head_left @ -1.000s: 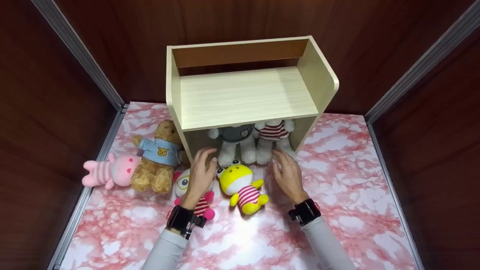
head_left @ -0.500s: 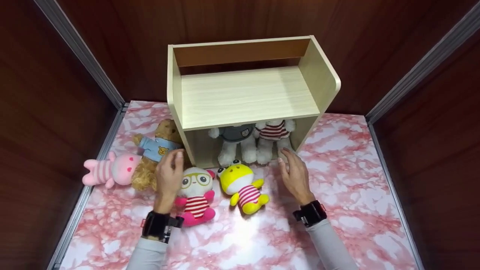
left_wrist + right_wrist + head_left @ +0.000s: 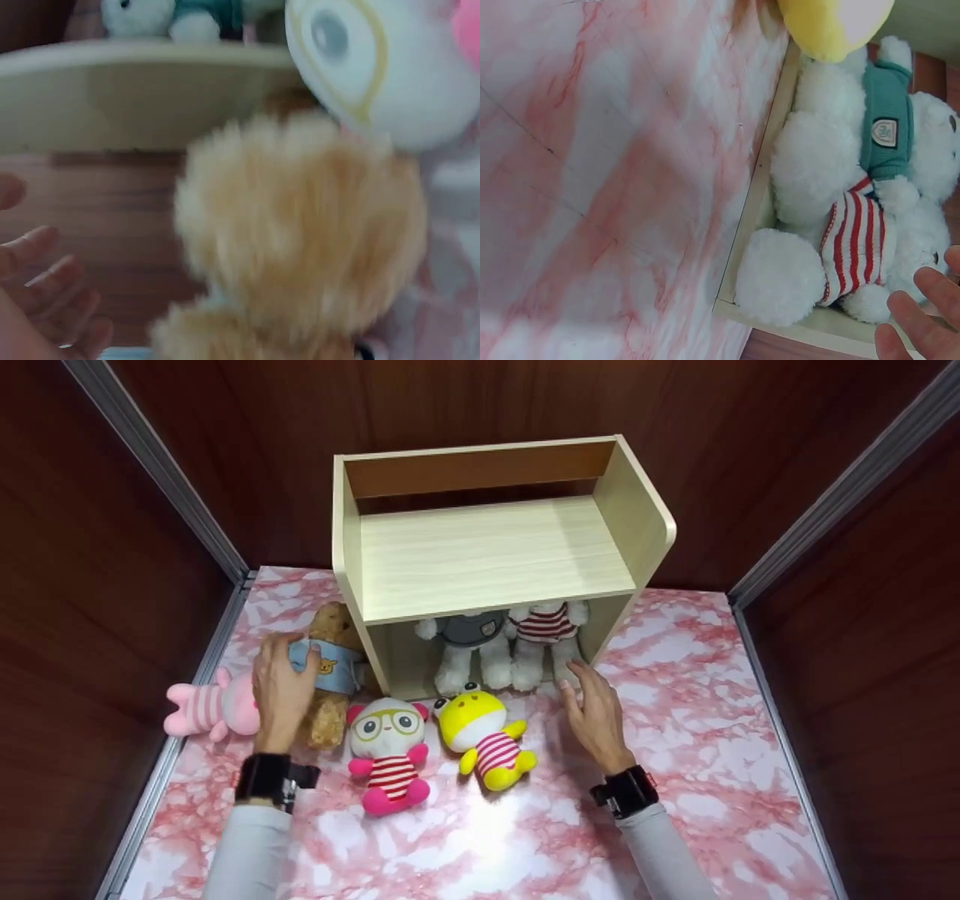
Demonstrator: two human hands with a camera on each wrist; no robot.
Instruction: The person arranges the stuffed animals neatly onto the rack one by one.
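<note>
My left hand (image 3: 283,686) is over the brown teddy bear (image 3: 334,664) in a blue shirt, its fingers spread at the shirt's left side. In the left wrist view the bear's fuzzy foot (image 3: 300,225) looms large, the fingers apart from it. My right hand (image 3: 596,716) hovers relaxed and holds nothing, near the shelf's lower right opening. Two white plush bears sit there side by side: one in a dark top (image 3: 889,120), one in a red-striped top (image 3: 855,247). Their heads are hidden under the middle board in the head view.
The pale wooden shelf (image 3: 495,555) stands at the back. In front of it lie a pink panda plush (image 3: 390,754) and a yellow frog plush (image 3: 484,735). A pink striped plush (image 3: 206,711) lies at the left. Dark panels (image 3: 862,675) enclose the marbled surface (image 3: 675,780).
My left hand has moved left, from above the panda plush to the brown teddy bear. The right hand has drifted slightly right and away from the white bears' feet.
</note>
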